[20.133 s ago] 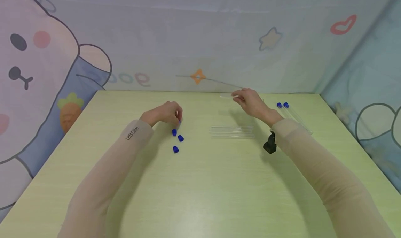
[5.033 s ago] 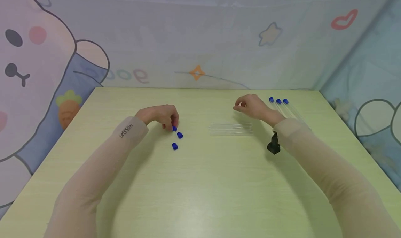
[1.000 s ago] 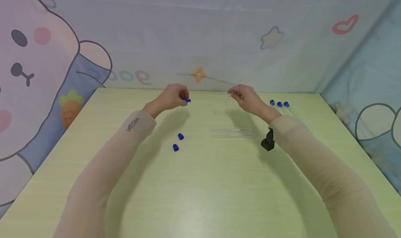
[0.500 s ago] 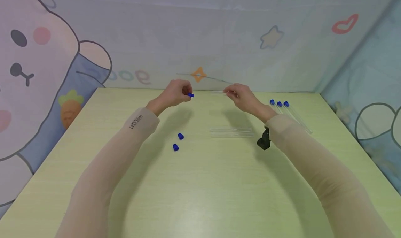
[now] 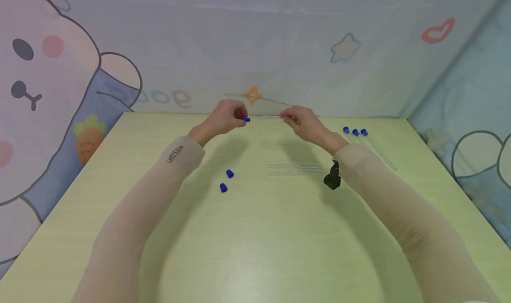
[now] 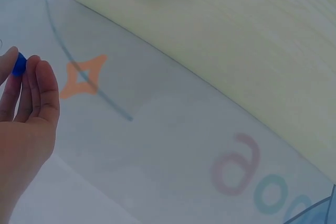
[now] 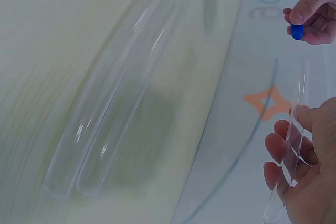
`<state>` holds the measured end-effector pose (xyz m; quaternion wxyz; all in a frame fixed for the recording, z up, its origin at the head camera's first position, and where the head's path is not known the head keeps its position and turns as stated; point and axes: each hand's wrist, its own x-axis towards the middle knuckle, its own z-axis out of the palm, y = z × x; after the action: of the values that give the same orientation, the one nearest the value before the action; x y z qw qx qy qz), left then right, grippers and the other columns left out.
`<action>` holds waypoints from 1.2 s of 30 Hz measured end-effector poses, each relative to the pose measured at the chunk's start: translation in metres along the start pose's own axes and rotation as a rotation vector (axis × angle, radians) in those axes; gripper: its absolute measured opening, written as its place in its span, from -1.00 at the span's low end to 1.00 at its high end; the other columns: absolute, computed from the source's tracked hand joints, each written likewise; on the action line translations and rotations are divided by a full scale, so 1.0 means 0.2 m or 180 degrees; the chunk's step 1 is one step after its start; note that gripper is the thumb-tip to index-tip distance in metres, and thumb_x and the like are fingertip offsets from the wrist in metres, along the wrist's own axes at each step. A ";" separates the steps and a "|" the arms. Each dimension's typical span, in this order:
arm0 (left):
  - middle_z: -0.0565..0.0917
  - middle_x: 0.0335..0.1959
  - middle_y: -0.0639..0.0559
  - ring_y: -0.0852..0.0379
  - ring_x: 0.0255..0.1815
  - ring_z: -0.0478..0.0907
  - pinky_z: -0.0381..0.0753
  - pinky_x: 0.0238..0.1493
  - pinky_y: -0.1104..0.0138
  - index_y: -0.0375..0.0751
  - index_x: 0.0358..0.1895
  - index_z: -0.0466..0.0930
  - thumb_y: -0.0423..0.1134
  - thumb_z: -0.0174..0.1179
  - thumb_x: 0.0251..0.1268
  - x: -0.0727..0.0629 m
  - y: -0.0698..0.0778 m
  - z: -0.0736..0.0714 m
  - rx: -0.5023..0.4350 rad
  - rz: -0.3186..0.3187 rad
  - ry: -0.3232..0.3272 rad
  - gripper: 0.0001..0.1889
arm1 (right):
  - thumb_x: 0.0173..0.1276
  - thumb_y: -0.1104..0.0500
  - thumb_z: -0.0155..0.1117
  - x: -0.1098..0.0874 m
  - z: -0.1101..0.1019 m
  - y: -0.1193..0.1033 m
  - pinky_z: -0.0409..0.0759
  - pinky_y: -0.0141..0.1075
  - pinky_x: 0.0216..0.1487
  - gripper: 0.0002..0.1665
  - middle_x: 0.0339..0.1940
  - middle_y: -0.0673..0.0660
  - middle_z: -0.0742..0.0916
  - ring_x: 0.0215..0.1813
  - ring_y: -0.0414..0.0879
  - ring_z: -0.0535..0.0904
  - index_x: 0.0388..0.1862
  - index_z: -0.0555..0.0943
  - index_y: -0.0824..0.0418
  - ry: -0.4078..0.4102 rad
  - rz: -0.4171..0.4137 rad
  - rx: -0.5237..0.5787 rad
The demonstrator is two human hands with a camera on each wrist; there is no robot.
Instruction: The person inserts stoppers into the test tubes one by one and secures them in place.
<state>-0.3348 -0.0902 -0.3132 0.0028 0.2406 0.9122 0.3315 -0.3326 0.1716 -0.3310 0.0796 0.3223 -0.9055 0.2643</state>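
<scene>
My left hand (image 5: pixel 227 116) pinches a blue stopper (image 7: pixel 296 31) between thumb and fingers, its narrower ribbed end pointing toward the tube. Opposite it, my right hand (image 5: pixel 303 123) holds a clear test tube (image 7: pixel 294 140) across its fingers, the tube's upper end facing the stopper. In the right wrist view a short gap separates stopper and tube. Both hands are raised over the back of the table. The left wrist view shows the stopper (image 6: pixel 19 64) at the fingertips; the tube lies outside most of that view.
Two loose blue stoppers (image 5: pixel 226 181) lie left of centre on the table (image 5: pixel 255 241). Clear test tubes (image 5: pixel 293 169) lie side by side at the middle. Three tubes with blue stoppers (image 5: pixel 355 132) lie at the right back. A printed cloth (image 5: pixel 279 50) hangs behind.
Over the last second the hands have come closer together, stopper and tube nearing each other. Since five seconds ago, the left hand has lifted a stopper and the right hand has picked up a tube.
</scene>
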 end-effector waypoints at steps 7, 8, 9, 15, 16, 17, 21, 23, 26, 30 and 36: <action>0.68 -0.24 -0.22 -0.04 -0.21 0.62 0.59 -0.09 0.21 -0.36 -0.23 0.59 -0.41 0.28 0.20 0.01 0.00 0.01 -0.0038 0.0071 0.0052 -0.88 | 0.48 0.31 0.04 0.01 0.00 -0.01 0.54 -0.06 -0.07 -0.72 -0.07 0.32 0.69 -0.13 0.11 0.57 0.04 0.61 0.38 -0.0025 -0.0005 0.0003; 0.68 -0.25 -0.22 -0.04 -0.21 0.62 0.59 -0.09 0.21 -0.35 -0.24 0.58 -0.41 0.28 0.20 0.01 0.00 0.01 -0.0040 0.0086 0.0057 -0.89 | 0.47 0.31 0.04 0.01 0.00 -0.02 0.54 -0.06 -0.07 -0.72 -0.08 0.32 0.69 -0.13 0.11 0.58 0.03 0.61 0.39 -0.0017 -0.0020 0.0000; 0.67 -0.25 -0.22 -0.04 -0.22 0.62 0.59 -0.10 0.21 -0.35 -0.25 0.58 -0.41 0.28 0.20 0.01 0.00 0.01 -0.0035 0.0104 0.0064 -0.89 | 0.48 0.31 0.04 0.01 0.00 -0.02 0.54 -0.06 -0.07 -0.72 -0.08 0.32 0.69 -0.13 0.11 0.58 0.03 0.61 0.38 -0.0018 -0.0022 0.0010; 0.66 -0.25 -0.20 -0.03 -0.21 0.61 0.58 -0.10 0.21 -0.33 -0.26 0.56 -0.41 0.27 0.20 0.02 0.00 0.02 -0.0068 0.0136 0.0064 -0.90 | 0.47 0.32 0.05 0.01 0.01 -0.02 0.51 -0.10 -0.14 -0.73 -0.10 0.32 0.70 -0.20 0.09 0.55 0.02 0.62 0.38 0.0006 -0.0065 0.0015; 0.66 -0.25 -0.20 -0.03 -0.21 0.61 0.58 -0.09 0.21 -0.33 -0.26 0.56 -0.41 0.27 0.21 0.02 0.00 0.02 -0.0074 0.0135 0.0063 -0.90 | 0.47 0.32 0.06 0.01 0.01 -0.02 0.51 -0.10 -0.14 -0.73 -0.10 0.32 0.70 -0.20 0.08 0.55 0.02 0.62 0.38 0.0013 -0.0070 0.0011; 0.66 -0.25 -0.20 -0.03 -0.21 0.61 0.58 -0.09 0.21 -0.33 -0.26 0.56 -0.41 0.27 0.21 0.02 0.00 0.02 -0.0085 0.0134 0.0065 -0.90 | 0.46 0.32 0.06 0.01 0.01 -0.02 0.52 -0.10 -0.14 -0.73 -0.11 0.32 0.70 -0.20 0.08 0.56 0.01 0.62 0.39 0.0019 -0.0074 0.0006; 0.66 -0.24 -0.21 -0.04 -0.20 0.61 0.59 -0.08 0.21 -0.35 -0.25 0.56 -0.42 0.26 0.21 0.03 0.01 0.02 -0.0094 0.0121 0.0064 -0.90 | 0.47 0.31 0.06 0.01 0.01 -0.02 0.54 -0.09 -0.11 -0.73 -0.10 0.33 0.70 -0.18 0.09 0.57 0.02 0.62 0.39 0.0014 -0.0066 0.0021; 0.66 -0.24 -0.20 -0.03 -0.20 0.61 0.59 -0.08 0.21 -0.35 -0.25 0.56 -0.42 0.26 0.22 0.03 0.02 0.02 -0.0091 0.0114 0.0065 -0.90 | 0.47 0.31 0.06 0.01 0.01 -0.02 0.54 -0.10 -0.11 -0.73 -0.09 0.33 0.70 -0.18 0.09 0.57 0.02 0.62 0.38 0.0005 -0.0062 0.0018; 0.66 -0.23 -0.22 -0.05 -0.19 0.61 0.59 -0.07 0.21 -0.36 -0.24 0.56 -0.43 0.26 0.22 0.03 0.03 0.03 -0.0105 0.0100 0.0057 -0.90 | 0.48 0.29 0.05 0.01 0.02 -0.02 0.52 -0.11 -0.13 -0.72 -0.09 0.31 0.70 -0.20 0.08 0.56 0.02 0.62 0.38 -0.0001 -0.0052 0.0007; 0.66 -0.22 -0.23 -0.06 -0.18 0.61 0.59 -0.07 0.21 -0.36 -0.23 0.56 -0.43 0.25 0.23 0.03 0.04 0.03 -0.0116 0.0092 0.0038 -0.90 | 0.48 0.29 0.05 0.01 0.02 -0.03 0.52 -0.12 -0.13 -0.72 -0.10 0.31 0.70 -0.20 0.08 0.56 0.02 0.62 0.38 -0.0001 -0.0056 0.0004; 0.66 -0.22 -0.22 -0.05 -0.18 0.62 0.60 -0.07 0.21 -0.36 -0.22 0.57 -0.42 0.25 0.23 0.03 0.04 0.04 -0.0109 0.0114 0.0036 -0.89 | 0.47 0.31 0.05 0.02 0.02 -0.03 0.52 -0.12 -0.13 -0.73 -0.11 0.32 0.70 -0.21 0.07 0.55 0.02 0.62 0.39 -0.0005 -0.0067 0.0001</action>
<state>-0.3358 -0.0766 -0.3139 -0.0042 0.2550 0.9020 0.3484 -0.3313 0.1632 -0.3316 0.0817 0.3320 -0.9021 0.2634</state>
